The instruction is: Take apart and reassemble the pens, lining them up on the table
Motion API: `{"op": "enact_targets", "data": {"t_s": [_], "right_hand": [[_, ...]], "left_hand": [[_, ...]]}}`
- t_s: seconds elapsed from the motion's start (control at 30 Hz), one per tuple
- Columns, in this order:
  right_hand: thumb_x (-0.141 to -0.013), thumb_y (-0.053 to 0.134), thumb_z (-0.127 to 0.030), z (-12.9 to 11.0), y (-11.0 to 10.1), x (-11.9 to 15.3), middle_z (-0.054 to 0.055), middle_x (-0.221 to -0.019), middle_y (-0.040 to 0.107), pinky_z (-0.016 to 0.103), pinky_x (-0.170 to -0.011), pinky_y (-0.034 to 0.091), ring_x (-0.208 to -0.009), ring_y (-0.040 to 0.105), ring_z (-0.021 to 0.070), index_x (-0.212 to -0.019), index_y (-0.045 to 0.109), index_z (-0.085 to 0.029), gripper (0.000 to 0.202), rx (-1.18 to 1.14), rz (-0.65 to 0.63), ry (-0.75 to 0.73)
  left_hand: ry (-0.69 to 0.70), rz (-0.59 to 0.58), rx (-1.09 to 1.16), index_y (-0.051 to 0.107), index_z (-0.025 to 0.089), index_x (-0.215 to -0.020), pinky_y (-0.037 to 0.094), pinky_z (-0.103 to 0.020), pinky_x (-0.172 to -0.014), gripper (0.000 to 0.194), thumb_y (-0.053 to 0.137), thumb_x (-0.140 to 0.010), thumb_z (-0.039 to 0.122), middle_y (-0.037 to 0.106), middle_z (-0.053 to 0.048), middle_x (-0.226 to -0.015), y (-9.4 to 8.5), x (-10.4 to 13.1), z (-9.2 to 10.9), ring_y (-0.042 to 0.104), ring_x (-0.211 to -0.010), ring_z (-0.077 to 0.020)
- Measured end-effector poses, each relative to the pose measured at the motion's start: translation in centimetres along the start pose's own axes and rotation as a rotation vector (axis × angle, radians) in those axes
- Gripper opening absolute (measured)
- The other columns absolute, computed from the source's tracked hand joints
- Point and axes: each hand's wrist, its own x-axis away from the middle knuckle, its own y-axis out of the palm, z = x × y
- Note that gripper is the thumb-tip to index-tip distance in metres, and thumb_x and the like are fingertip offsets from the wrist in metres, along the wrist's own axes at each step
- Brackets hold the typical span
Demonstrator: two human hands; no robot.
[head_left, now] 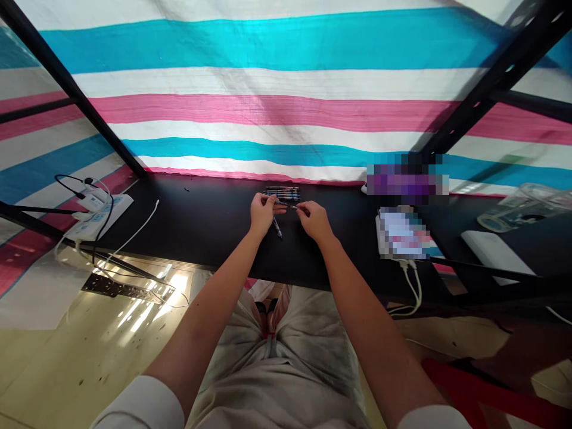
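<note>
At the frame's centre, over the desk (214, 223), we pinch a slim pen (288, 205) between the fingers of our left hand (263, 213) and right hand (315, 219); likely light, stiff and slick, it suits fingertip holds near both ends.

Looks matt, smooth on the black tabletop (205, 220); like creased plastic on the striped sheet (286, 47) at twelve o'clock; clear, glossy on the jar (513, 210) at three.

A slim dark-and-pale pen (289, 205) is held slightly tilted. A slender bluish-clear pen (277, 229) lies slanted nearer; several thin dark pens (290, 193) lie side by side beyond.
</note>
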Motion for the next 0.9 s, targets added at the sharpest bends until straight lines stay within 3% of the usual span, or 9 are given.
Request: {"op": "enact_targets", "data": {"t_s": [0.27,0.43,0.63,0.9], "right_hand": [[-0.091,0.055,-0.033,-1.6,-0.3,0.3,0.006,-0.085,0.069,0.033,-0.072,0.046,-0.073,0.059,0.0192,-0.096,0.072,-0.019,0.023,-0.072,-0.054,-0.040],[-0.091,0.055,-0.034,-2.0,-0.4,0.4,0.004,-0.076,0.066,0.031,-0.067,0.041,-0.067,0.056,0.0178,-0.091,0.072,-0.019,0.023,-0.069,-0.074,-0.013],[-0.089,0.053,-0.033,-1.7,-0.3,0.3,0.004,-0.074,0.066,0.031,-0.067,0.042,-0.068,0.057,0.0187,-0.082,0.069,-0.020,0.021,-0.033,-0.069,0.028],[-0.087,0.054,-0.032,-1.3,-0.3,0.4,0.003,-0.073,0.065,0.032,-0.069,0.044,-0.069,0.058,0.0192,-0.080,0.067,-0.021,0.018,-0.023,-0.062,0.062]], "left_hand": [[0.079,-0.126,-0.154,0.060,0.015,-0.084,0.058,-0.026,-0.065,0.024,0.076,-0.081,0.033,0.065,-0.001,-0.072,0.0,0.1,-0.2,0.068,-0.064,-0.0134],[0.066,-0.055,-0.148,0.063,0.014,-0.089,0.058,-0.028,-0.066,0.023,0.078,-0.077,0.028,0.064,0.000,-0.069,0.0,-0.1,-0.4,0.067,-0.062,-0.0135],[0.059,0.019,-0.009,0.052,0.017,-0.091,0.061,-0.031,-0.068,0.029,0.071,-0.086,0.038,0.065,-0.002,-0.079,0.1,0.0,0.1,0.073,-0.070,-0.0172],[-0.002,0.043,0.049,0.032,0.025,-0.102,0.062,-0.032,-0.071,0.034,0.046,-0.098,0.056,0.066,0.001,-0.079,0.1,0.1,0.3,0.076,-0.077,-0.0190]]}}
